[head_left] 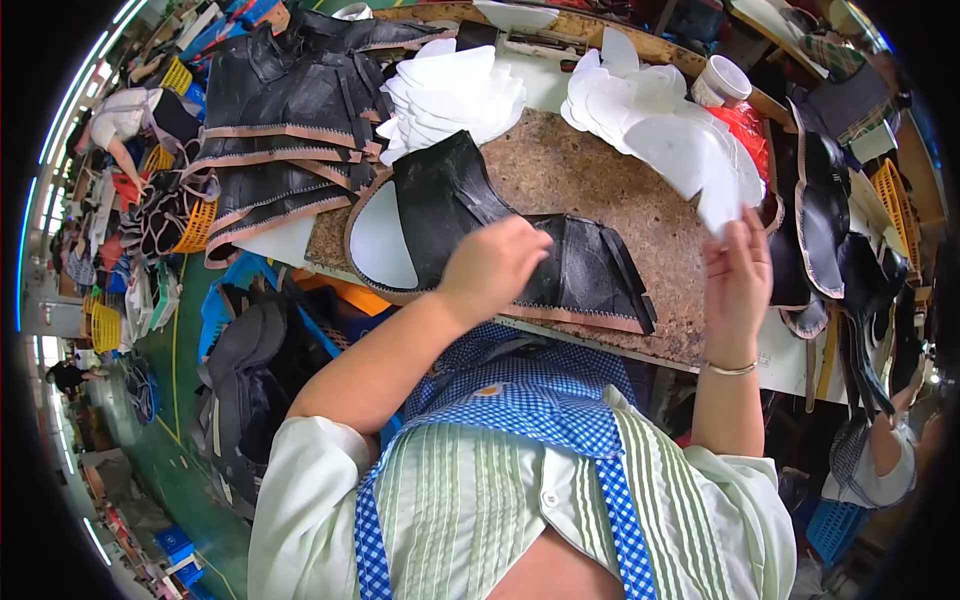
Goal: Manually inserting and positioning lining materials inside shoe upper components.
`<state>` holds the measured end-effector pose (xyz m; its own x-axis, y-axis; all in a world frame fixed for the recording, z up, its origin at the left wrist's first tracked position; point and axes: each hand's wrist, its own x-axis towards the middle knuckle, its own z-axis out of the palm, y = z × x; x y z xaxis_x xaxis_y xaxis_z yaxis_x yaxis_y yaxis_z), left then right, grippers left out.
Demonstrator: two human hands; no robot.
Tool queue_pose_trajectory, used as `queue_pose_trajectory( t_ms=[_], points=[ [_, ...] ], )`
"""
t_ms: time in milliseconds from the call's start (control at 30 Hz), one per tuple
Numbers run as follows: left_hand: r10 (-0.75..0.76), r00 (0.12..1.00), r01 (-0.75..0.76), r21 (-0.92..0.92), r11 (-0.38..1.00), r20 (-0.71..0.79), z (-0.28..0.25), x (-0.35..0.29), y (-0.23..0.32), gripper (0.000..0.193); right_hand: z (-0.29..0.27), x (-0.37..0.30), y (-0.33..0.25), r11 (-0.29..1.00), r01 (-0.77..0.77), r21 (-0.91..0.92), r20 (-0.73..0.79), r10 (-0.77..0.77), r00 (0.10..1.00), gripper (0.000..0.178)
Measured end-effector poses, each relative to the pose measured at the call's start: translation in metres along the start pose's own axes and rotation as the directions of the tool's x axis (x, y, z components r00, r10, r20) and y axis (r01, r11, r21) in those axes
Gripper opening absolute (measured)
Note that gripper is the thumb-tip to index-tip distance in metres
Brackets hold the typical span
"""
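Note:
A black shoe upper (450, 200) with a pinkish-tan edge and zigzag stitching lies across the brown speckled work board (590, 165) in front of me. A white half-oval piece (380, 245) shows at its left end, within the curved edge. Over the middle of the upper is my left hand (497, 265), its fingers curled together; what is in them, if anything, is hidden. My right hand (738, 270), with a bracelet at the wrist, has its fingertips on a thin white cut piece (718, 205) at the near end of the right-hand pile. That piece is slightly blurred.
White cut pieces (450, 90) are heaped at the back centre. Stacked black uppers (285, 90) lie at the left, and more black pieces (825, 200) hang at the right. A white tub (722, 82) stands behind a red bag (745, 135). Other people work at both sides.

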<state>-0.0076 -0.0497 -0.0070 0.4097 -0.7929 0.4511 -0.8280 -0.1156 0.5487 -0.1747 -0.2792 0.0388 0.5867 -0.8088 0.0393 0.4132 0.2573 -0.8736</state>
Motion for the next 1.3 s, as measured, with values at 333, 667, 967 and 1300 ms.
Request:
queue_pose_trajectory(
  t_ms=[333,667,967,1300],
  points=[
    [0.251,0.933,-0.336,0.374,0.864,0.259,0.024,0.009,0.005,0.009,-0.017,-0.018,0.071,0.884,-0.468,-0.008,-0.037,0.467,0.884,0.024],
    [-0.241,0.959,0.277,-0.326,0.904,0.148,-0.008,-0.002,0.027,0.009,-0.029,-0.024,0.06,0.899,-0.428,0.094,-0.029,0.432,0.901,0.022],
    [0.424,0.591,0.496,-0.724,0.48,0.686,-0.108,-0.062,-0.005,0.01,-0.02,-0.021,0.03,0.968,-0.228,-0.104,0.073,0.236,0.969,0.014],
    [-0.451,0.87,0.492,-0.418,0.763,0.201,-0.035,-0.016,0.012,0.038,0.008,-0.033,0.044,0.78,-0.338,-0.528,0.234,0.515,0.825,0.016]
  ],
)
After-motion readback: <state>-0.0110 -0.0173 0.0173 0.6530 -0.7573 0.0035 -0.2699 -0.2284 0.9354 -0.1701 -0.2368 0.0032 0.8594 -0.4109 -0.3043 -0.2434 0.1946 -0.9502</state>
